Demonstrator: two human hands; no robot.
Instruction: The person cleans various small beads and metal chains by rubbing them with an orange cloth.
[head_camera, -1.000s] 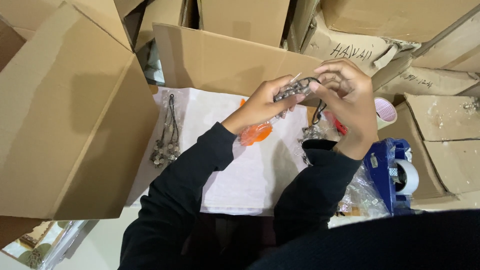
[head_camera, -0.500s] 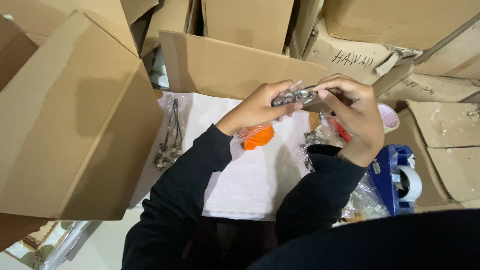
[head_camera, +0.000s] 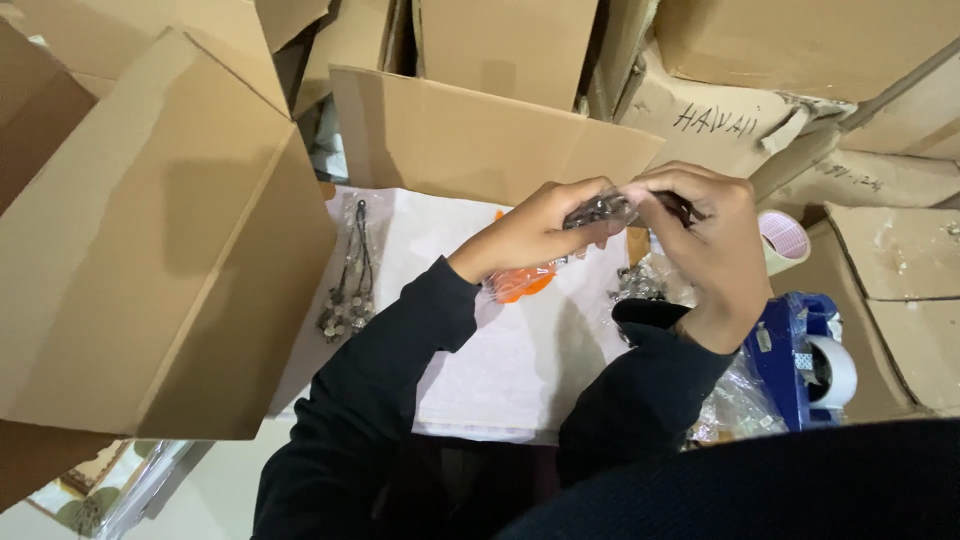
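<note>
Stacked brown corrugated cardboard boxes (head_camera: 150, 240) fill the frame, the biggest tilted open at left, another open flap (head_camera: 470, 135) standing upright behind the work area. Between them lies a white sheet of paper or cloth (head_camera: 500, 370), spread flat as a work surface.

A person in black long sleeves reaches over the sheet from the lower edge of the view. The left hand (head_camera: 535, 230) and the right hand (head_camera: 710, 245) meet above the far side of the sheet, just in front of the upright flap. Both are closed in a fingertip pinch on a small clear plastic packet of dark metallic jewellery (head_camera: 605, 210), which is stretched between them in the air, clear of the sheet; the left thumb and fingers grip its left end, the right fingers curl over its right end.

At right, beside the right forearm, stands a blue handheld tape dispenser with a white roll (head_camera: 810, 360), and behind it a pale pink roll of tape (head_camera: 785, 240). Crumpled clear plastic bags of silvery trinkets (head_camera: 740, 405) lie near the dispenser. An orange plastic piece (head_camera: 520, 283) rests on the sheet under the left wrist. At the sheet's left edge lies a black-corded necklace with silvery coin-like pendants (head_camera: 350, 285), well apart from both hands.
</note>
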